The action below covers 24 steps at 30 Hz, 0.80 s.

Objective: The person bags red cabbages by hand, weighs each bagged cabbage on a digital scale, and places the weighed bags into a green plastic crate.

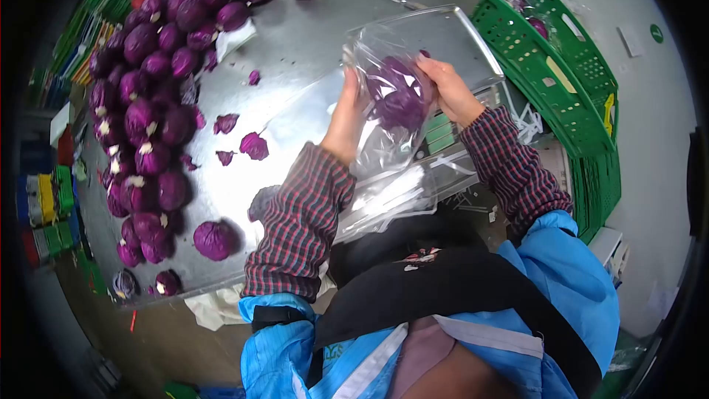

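Note:
A purple cabbage (399, 96) sits inside a clear plastic bag (384, 155) that I hold up above the steel table (310, 37). My left hand (353, 100) grips the bag's left side at its mouth. My right hand (447, 85) grips the bag's right side, fingers against the cabbage through the film. Both sleeves are red plaid. The bag's lower part hangs down toward a stack of clear bags (391, 199) at the table's near edge.
A long heap of purple cabbages (148, 103) covers the table's left side, with loose leaves (253, 145) and one separate cabbage (214, 240) nearer me. A green crate (561, 66) holding cabbages stands at the right. Coloured crates (48, 207) are stacked far left.

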Tool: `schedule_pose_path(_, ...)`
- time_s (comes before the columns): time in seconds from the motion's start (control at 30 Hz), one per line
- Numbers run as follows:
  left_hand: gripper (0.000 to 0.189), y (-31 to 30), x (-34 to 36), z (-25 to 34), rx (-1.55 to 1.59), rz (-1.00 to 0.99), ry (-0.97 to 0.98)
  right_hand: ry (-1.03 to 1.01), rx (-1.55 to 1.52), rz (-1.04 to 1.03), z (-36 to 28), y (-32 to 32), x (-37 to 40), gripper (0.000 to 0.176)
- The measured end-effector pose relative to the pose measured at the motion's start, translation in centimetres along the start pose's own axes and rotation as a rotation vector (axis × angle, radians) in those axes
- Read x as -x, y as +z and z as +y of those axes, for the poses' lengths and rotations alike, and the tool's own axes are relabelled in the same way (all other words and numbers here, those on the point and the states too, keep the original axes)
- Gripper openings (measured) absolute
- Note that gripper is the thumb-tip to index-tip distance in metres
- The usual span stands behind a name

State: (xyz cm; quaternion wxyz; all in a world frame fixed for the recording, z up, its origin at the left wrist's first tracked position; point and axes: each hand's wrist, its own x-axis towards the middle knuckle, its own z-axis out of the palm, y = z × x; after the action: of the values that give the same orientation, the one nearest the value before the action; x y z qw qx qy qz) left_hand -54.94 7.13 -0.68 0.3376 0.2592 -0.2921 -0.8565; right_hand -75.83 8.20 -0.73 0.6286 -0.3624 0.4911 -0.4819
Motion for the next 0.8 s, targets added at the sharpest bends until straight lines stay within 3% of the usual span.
schedule_pose_path(0.03, 0.081, 0.5, -2.0, -0.1, -0.107, 0.010, 0.110, -0.008, 0.001, 0.010, 0.0, -1.1, -0.7, 0.033)
schedule_pose_path(0.07, 0.086, 2.1, -2.7, 0.8, -0.187, 0.218, -0.018, -0.043, 0.067, 0.159, 0.4, -2.5, -1.8, 0.033)
schedule_pose_path(0.1, 0.086, 2.4, -3.9, 0.4, -0.189, 0.218, -0.020, -0.071, 0.130, 0.306, 0.9, -4.1, -2.7, 0.033)
schedule_pose_path(0.13, 0.087, 2.2, -5.3, -0.2, -0.303, 0.200, 0.026, -0.087, 0.198, 0.319, 1.4, -5.8, -3.5, 0.035)
schedule_pose_path(0.23, 0.087, 1.2, -7.5, -1.4, -0.437, 0.105, 0.087, 0.038, 0.281, 0.340, 2.4, -9.0, -5.1, 0.041)
schedule_pose_path(0.27, 0.089, 1.3, -7.5, -1.4, -0.530, 0.155, 0.115, 0.079, 0.368, 0.253, 2.1, -9.8, -5.3, 0.059)
schedule_pose_path(0.3, 0.092, 1.6, -7.2, -1.5, -0.619, 0.205, 0.141, 0.092, 0.357, 0.241, 1.2, -10.3, -5.0, 0.059)
schedule_pose_path(0.4, 0.088, 1.2, -5.8, -0.7, -0.666, 0.321, 0.170, 0.155, 0.552, 0.117, -0.7, -13.3, -4.5, 0.083)
schedule_pose_path(0.5, 0.088, 1.4, -3.9, 0.3, -0.712, 0.439, 0.155, 0.047, 0.491, 0.289, -1.7, -17.0, -2.8, 0.071)
schedule_pose_path(0.57, 0.084, 0.1, -3.1, 0.7, -0.695, 0.401, 0.191, 0.022, 0.417, 0.338, -2.5, -18.9, -0.2, 0.060)
schedule_pose_path(0.8, 0.075, -2.0, -1.6, 2.2, -0.672, 0.361, 0.215, -0.014, 0.446, 0.509, -5.1, -20.4, 8.9, 0.052)
